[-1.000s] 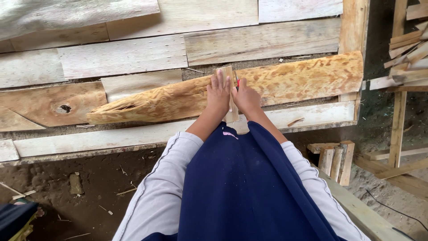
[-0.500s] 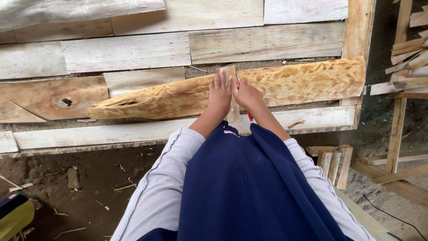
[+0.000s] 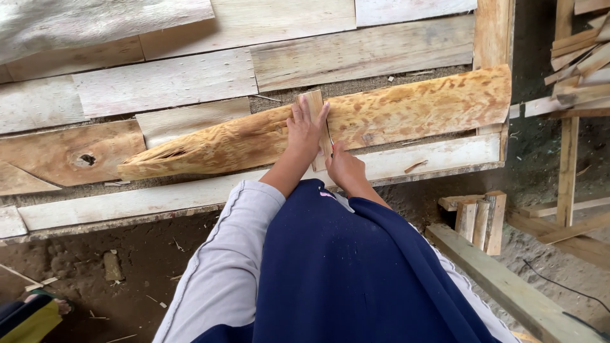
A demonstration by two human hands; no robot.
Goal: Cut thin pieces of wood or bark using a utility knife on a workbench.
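Frame: our pallet frame (image 3: 438, 152) carries pale planks edge to edge.
Veneer: the long orange strip (image 3: 406, 108) crosses its near edge.
Patch: the small wood strip (image 3: 316, 105) covers a split.
Hands: our left hand (image 3: 304, 130) lies flat, fingers spread, pinning it; our right hand (image 3: 345, 168) is curled at its lower end, holding nothing we can tell.

Light grey long sleeves (image 3: 225, 254) reach the wrists; a navy blue garment (image 3: 343, 273), flecked with sawdust, covers the front.
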